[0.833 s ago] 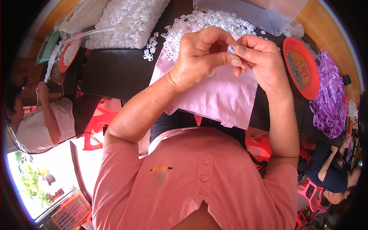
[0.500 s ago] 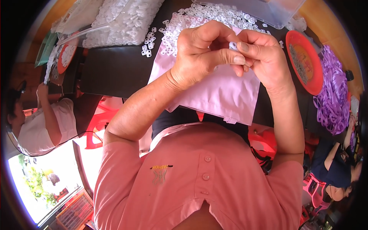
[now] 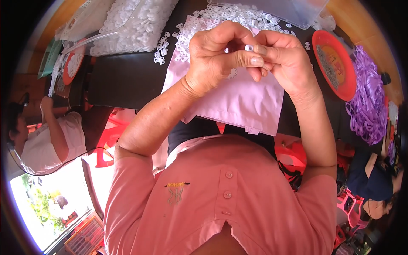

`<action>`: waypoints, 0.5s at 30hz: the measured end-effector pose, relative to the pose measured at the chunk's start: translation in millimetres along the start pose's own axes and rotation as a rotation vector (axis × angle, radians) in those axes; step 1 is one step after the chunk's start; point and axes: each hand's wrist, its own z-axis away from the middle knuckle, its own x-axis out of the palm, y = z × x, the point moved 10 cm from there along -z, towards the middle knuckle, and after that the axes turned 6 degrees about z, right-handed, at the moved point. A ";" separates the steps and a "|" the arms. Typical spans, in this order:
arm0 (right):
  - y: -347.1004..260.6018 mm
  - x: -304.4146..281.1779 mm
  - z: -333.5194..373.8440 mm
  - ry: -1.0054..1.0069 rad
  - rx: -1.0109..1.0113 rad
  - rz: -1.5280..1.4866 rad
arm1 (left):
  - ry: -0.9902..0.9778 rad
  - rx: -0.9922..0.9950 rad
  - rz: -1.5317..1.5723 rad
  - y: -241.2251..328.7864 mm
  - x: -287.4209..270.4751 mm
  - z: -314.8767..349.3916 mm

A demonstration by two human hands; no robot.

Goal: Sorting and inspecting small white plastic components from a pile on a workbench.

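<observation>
Above a pink cloth (image 3: 244, 104), my two hands meet fingertip to fingertip. Between them shows a small white plastic piece (image 3: 249, 48) with a dark spot or hole in it. My left hand (image 3: 216, 53) pinches it with thumb and forefinger, while my right hand (image 3: 289, 61) closes on it from the other side. Fingers hide most of the piece, so anything else in the grip cannot be made out. Many similar white plastic pieces (image 3: 187, 32) lie spread on the cloth's far part, just beyond my hands.
A clear bag (image 3: 131, 29) of white pieces lies at the far left of the dark table (image 3: 117, 80). To the right are a red plate (image 3: 346, 70) of small grey bits and purple ribbons (image 3: 367, 102). A clear plastic bin (image 3: 293, 12) stands at the back. Co-workers sit at both sides.
My hands sit slightly farther left in the picture, and the whole view has shifted a little. The white piece shows its dark spot more plainly. Both hands keep their pinch.
</observation>
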 end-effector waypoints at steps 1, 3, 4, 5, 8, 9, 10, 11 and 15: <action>-0.3 0.3 -0.9 -0.001 0.007 -0.029 | 0.016 -0.005 0.048 -2.2 -1.8 -0.5; -5.4 -6.1 -1.6 0.078 0.011 0.073 | 0.018 -0.036 0.036 -5.0 -2.2 -2.7; -7.6 -14.0 -1.2 0.163 0.018 0.169 | 0.019 -0.074 0.027 -9.3 -2.9 -3.4; -9.5 -14.4 -1.7 0.161 0.012 0.171 | 0.041 -0.066 -0.059 -11.7 -6.4 -3.2; -16.4 -23.8 0.2 0.218 -0.024 0.278 | 0.025 0.040 -0.397 -2.3 -9.1 -1.9; -15.8 -25.5 -0.2 0.219 -0.025 0.296 | 0.023 0.043 -0.397 -2.2 -9.7 -2.3; -15.1 -26.9 -0.2 0.220 -0.025 0.312 | 0.022 0.067 -0.437 0.0 -9.3 -2.8; -14.6 -27.5 -0.2 0.222 -0.027 0.314 | 0.020 0.091 -0.476 2.4 -8.4 -3.1; -11.6 -41.7 -4.2 0.294 0.015 0.524 | 0.176 0.072 -0.351 7.6 -21.4 -3.7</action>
